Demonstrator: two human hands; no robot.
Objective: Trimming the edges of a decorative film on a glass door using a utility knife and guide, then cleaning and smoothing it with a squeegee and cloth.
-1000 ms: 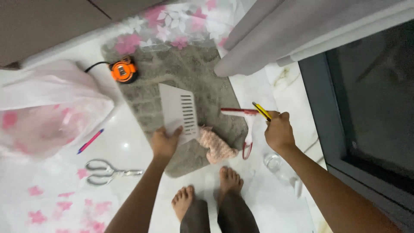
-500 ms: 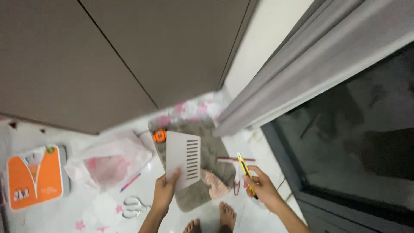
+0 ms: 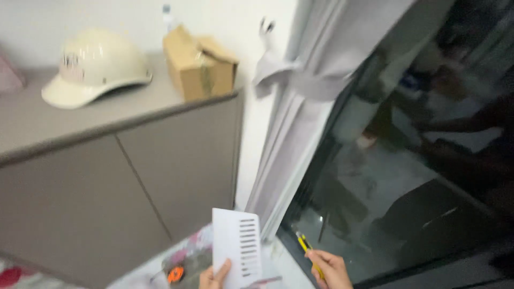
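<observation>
I see my left hand (image 3: 214,277) clenched on the lower edge of the white slotted plate (image 3: 236,248), upright before the grey cabinet (image 3: 134,187), my right hand (image 3: 331,270) grasping a yellow cutter (image 3: 306,246) near the dark window (image 3: 417,160), nothing yet fitted or cut.

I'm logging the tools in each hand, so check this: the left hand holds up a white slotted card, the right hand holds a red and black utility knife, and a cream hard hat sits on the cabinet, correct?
Not quite. In the head view the utility knife in the right hand is yellow and black, not red. The rest stands: the left hand holds up the white slotted card, and the cream hard hat sits on the cabinet.
</observation>
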